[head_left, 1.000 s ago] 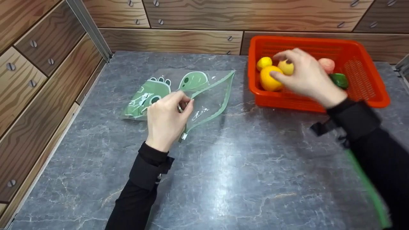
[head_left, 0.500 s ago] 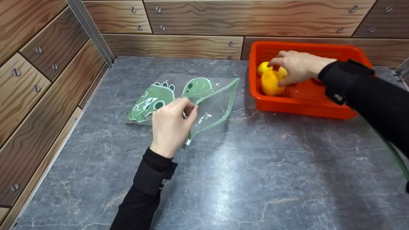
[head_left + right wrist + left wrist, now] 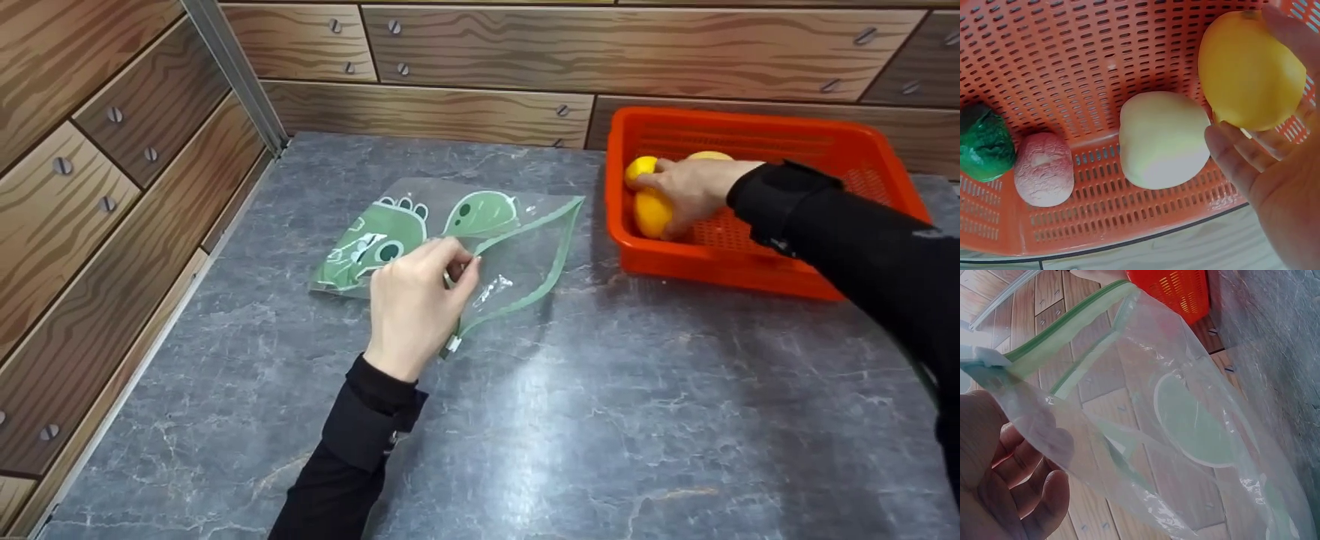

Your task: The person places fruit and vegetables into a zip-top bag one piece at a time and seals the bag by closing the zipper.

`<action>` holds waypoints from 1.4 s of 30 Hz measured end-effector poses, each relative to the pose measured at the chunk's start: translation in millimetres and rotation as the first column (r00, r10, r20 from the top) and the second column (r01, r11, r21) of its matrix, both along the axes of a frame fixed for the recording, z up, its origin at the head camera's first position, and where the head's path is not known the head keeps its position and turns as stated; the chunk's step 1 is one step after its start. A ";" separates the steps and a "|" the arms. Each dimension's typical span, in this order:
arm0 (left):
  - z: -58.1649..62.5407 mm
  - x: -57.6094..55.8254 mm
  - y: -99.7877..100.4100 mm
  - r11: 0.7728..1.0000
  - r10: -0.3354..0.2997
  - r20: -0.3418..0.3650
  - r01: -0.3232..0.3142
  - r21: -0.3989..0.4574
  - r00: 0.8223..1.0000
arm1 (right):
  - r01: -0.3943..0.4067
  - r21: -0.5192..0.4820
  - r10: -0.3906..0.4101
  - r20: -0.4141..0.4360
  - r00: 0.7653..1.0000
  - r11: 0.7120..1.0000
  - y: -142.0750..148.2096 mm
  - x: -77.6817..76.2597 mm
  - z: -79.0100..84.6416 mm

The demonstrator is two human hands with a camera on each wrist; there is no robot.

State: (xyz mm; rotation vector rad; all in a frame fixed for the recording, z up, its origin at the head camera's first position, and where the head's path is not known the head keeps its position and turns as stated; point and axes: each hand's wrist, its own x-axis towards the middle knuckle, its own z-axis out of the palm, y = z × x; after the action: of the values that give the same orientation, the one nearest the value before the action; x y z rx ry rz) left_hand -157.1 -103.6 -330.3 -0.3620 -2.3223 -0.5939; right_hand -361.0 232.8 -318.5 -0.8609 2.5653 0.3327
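My left hand (image 3: 420, 307) pinches one edge of a clear zip bag (image 3: 484, 214) with green cartoon prints. Its green-edged mouth gapes toward the right, and a white slider (image 3: 991, 355) sits at the near corner. Over at the basket, my right hand (image 3: 701, 191) reaches in and grips an orange (image 3: 1249, 70), thumb on one side and fingers beneath it. Just behind the orange lies a yellow lemon (image 3: 641, 169). A pale yellow fruit (image 3: 1162, 140) rests near my right fingertips in the right wrist view.
The red-orange plastic basket (image 3: 720, 271) stands at the back right of the grey marbled table (image 3: 585, 420). A wrinkled pink fruit (image 3: 1044, 169) and a dark green pepper-like piece (image 3: 985, 143) lie inside it. Wood-patterned walls (image 3: 480, 45) close off the back and left.
My right hand has lowered into the basket and closed round the orange. The left hand keeps its pinch on the bag; the whole head view has shifted slightly.
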 end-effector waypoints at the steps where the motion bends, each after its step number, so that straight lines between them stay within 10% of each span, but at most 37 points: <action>1: 0.2 0.1 0.1 1.000 0.001 0.001 -0.001 -0.001 1.000 | 0.004 0.006 -0.004 0.009 1.000 1.000 -0.9 -0.7 -1.7; 14: -0.5 -1.6 0.0 1.000 0.004 -0.001 -0.004 -0.002 1.000 | 0.003 0.067 -0.001 -0.030 1.000 0.998 -8.2 -6.3 -13.1; 27: -1.8 -1.4 -0.1 1.000 -0.007 0.009 0.007 0.016 1.000 | 0.063 -0.174 -0.092 -0.167 0.982 0.983 14.8 15.7 39.6; 34: -1.9 -1.2 -0.1 1.000 -0.006 0.018 0.006 0.010 1.000 | 0.077 -0.383 -0.185 -0.254 0.949 0.921 9.9 53.5 48.1; 42: -2.3 -0.3 2.5 1.000 -0.007 0.004 0.007 0.008 1.000 | 0.038 -0.637 -0.284 -0.288 0.914 0.770 -9.8 103.8 41.9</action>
State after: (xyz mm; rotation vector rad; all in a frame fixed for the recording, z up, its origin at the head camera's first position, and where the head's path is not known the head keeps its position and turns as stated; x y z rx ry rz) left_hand -157.4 -101.1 -332.6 -0.3660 -2.3225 -0.6080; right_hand -257.2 223.0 -276.6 -0.8224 3.1444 -0.5001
